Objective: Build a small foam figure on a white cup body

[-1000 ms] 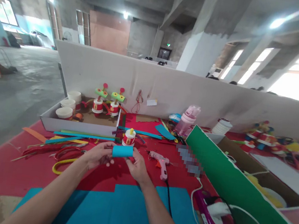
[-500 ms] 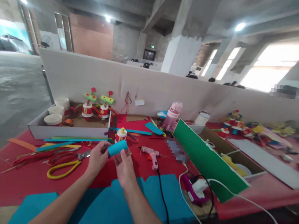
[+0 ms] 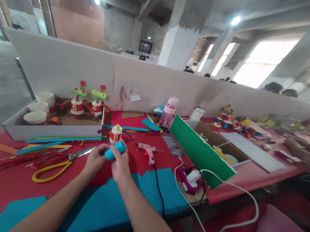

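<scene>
- The left hand [image 3: 95, 160] has its fingers bent and nearly closed, the thumb side against the near left end of the blue roll [image 3: 115, 151]; some of its fingertips are hidden, so their exact grip cannot be told.
- The right hand [image 3: 121, 166] also has its fingers drawn in, opened only as wide as the roll; its thumb lies along the roll's near right side, while the fingers behind are mostly out of sight.
- The roll sits between the two hands, above the red desk [image 3: 19, 184], just in front of the cup [image 3: 116, 135] with the yellow top.
- Its long axis runs slantwise, one end toward the near left, the other toward the far right, pointing past the right side of the cup.
- The cup stands upright, with dark coiled strips reaching out at both sides.
- The scissors [image 3: 71, 157] lie left of the left hand, blades toward it, handles toward the near left.
- The glue gun [image 3: 148, 151] lies right of the roll, nozzle toward the left, its cord trailing over the blue sheets [image 3: 158, 189].
- Farther left, two figures [image 3: 77, 106] stand in the white-sided box [image 3: 55, 134].
</scene>
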Tool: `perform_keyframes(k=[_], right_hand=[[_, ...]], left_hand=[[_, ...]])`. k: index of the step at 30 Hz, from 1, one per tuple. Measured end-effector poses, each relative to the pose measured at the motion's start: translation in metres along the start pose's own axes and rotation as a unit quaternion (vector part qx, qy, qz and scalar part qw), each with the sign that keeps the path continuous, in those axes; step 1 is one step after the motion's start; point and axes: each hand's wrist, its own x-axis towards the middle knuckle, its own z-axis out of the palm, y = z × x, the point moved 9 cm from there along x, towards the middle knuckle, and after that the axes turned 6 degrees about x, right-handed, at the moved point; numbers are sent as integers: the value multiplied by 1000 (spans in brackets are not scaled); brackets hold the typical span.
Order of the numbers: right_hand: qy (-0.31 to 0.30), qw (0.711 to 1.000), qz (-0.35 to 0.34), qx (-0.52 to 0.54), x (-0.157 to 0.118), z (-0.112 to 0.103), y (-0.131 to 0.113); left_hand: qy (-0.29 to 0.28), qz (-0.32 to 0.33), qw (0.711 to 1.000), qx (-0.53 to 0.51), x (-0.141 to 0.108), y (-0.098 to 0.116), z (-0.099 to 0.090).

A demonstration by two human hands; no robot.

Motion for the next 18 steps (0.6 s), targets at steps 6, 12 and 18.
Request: perform_keyframes(k=[6,12,18], right_hand=[[0,893,-145,-427,8,-68,-119],[11,696,-173,-697,12,-113,-170],[-2,729,-115,-675,8,-113,-157]], left_hand=[[48,-42,998,-7,5,-7,-22],[60,-94,989,-97,11,-35,-28],[106,-100,975,-168,15,-40,-47]])
